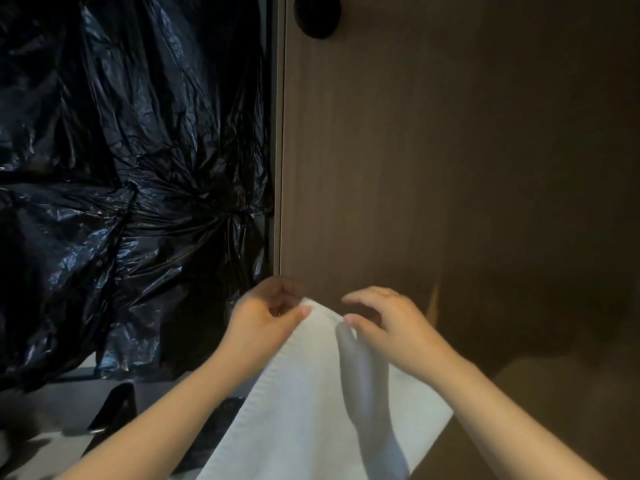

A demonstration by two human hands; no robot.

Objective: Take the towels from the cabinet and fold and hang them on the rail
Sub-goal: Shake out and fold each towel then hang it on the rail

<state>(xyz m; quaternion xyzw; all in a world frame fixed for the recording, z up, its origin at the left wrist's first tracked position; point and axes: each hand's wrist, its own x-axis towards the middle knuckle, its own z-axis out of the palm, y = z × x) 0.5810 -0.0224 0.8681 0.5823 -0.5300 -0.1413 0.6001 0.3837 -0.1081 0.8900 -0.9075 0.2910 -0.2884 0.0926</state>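
Left hand [266, 313] pinches the top corner of the white towel [311, 393] between its thumb and curled fingers. Right hand [384, 323] is just beside it, with bent fingers a little spread. Its thumb touches the towel's top edge at a fold, but I cannot tell if it really holds the cloth. The towel hangs down from the hands, in front of the person. Behind the hands stands a brown wooden door [450, 168] with a dark round knob [317, 15] near its top left corner. Left of the door, shiny black plastic bags [121, 168] fill the space.
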